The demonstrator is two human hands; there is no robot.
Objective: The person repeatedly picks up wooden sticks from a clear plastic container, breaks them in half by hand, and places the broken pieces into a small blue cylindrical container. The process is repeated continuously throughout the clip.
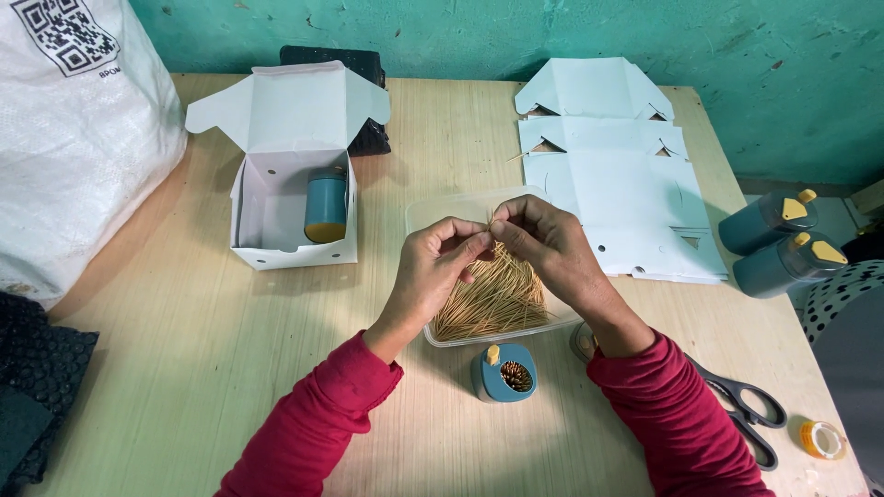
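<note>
- Table (230, 350): pale, light-wood grain.
- Sleeves (322, 433) on both arms: deep red.
- Toothpicks (488, 299) in the clear tub (433, 213) at the table's middle: straw yellow.
- Small holder (504, 373) just before the tub: teal blue with a yellow knob.
- Open box (290, 175) left of the tub: white; the canister (325, 205) in it is teal with a yellow end.
- Flat cartons (617, 175) right of the tub: pale bluish white.
- Two canisters (778, 244) at the table's right edge: teal, yellow-tipped.
- Scissors (746, 414): black handles.
- Wall (552, 28): turquoise green, scuffed.

Four blue dispensers (504, 373), one open box (293, 198), one scissors (741, 410), one tape roll (821, 438).
</note>
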